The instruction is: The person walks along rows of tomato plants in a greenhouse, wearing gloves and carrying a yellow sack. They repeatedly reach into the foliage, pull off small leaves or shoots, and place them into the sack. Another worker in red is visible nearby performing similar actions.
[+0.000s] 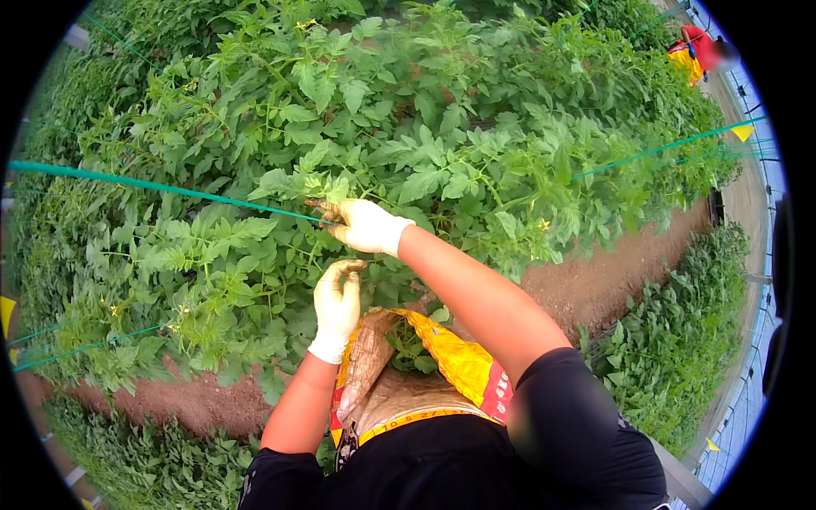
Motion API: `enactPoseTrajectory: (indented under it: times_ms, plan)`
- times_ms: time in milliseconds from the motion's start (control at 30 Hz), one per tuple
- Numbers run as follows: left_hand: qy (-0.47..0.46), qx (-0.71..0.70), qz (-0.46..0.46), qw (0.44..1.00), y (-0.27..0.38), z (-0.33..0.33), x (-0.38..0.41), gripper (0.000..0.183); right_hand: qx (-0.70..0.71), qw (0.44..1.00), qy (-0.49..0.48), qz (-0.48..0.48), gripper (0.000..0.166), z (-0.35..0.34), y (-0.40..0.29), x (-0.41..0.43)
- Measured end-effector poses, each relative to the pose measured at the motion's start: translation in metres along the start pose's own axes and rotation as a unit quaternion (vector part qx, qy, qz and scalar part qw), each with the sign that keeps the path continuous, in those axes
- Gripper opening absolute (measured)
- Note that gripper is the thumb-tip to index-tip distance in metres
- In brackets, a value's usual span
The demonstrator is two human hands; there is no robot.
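Note:
My right hand [366, 224], in a white glove with soiled brown fingertips, is closed at the end of the visible run of green twine [191, 191]. Its fingers touch the top leaves of a tomato plant [319, 182]. Just below it is my left hand [338, 299], also in a white glove with dirty fingertips. The left fingers are curled, with a gap to the thumb and nothing visible between them. At my waist hangs a yellow and red woven sack [446, 350], its mouth gaping, bearing print. Green leaves [408, 347] show in its opening.
Dense tomato rows [446, 95] with small yellow flowers spread ahead. Bare soil [605, 280] runs between rows. Another twine length [669, 150] carries a yellow tag [743, 132]. A person in red [698, 48] stands far right beside the greenhouse's side wall [752, 370].

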State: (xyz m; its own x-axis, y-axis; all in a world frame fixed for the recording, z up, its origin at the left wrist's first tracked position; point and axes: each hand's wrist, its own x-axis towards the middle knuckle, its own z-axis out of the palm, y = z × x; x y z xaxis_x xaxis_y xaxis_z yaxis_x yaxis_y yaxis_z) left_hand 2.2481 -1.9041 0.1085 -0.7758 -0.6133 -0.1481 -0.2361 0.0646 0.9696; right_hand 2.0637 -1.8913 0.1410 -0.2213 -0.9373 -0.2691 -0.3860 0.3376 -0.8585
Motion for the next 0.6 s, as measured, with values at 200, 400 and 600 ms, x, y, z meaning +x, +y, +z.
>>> enactPoseTrajectory:
  times_ms: [200, 400, 600]
  plan:
    - [0.0, 0.401, -0.068, 0.914, -0.111, 0.019, 0.096, 0.035, 0.085, 0.991, -0.078, -0.06, 0.051, 0.004, -0.008, 0.003]
    - [-0.39, 0.864, -0.219, 0.23, -0.052, 0.086, 0.152, 0.03, 0.298, 0.95, -0.068, -0.054, 0.064, 0.003, 0.048, -0.007]
    - [-0.531, 0.828, -0.174, -0.052, 0.026, 0.122, 0.165, 0.027, 0.522, 0.851, -0.056, 0.001, 0.057, -0.014, 0.054, -0.038]
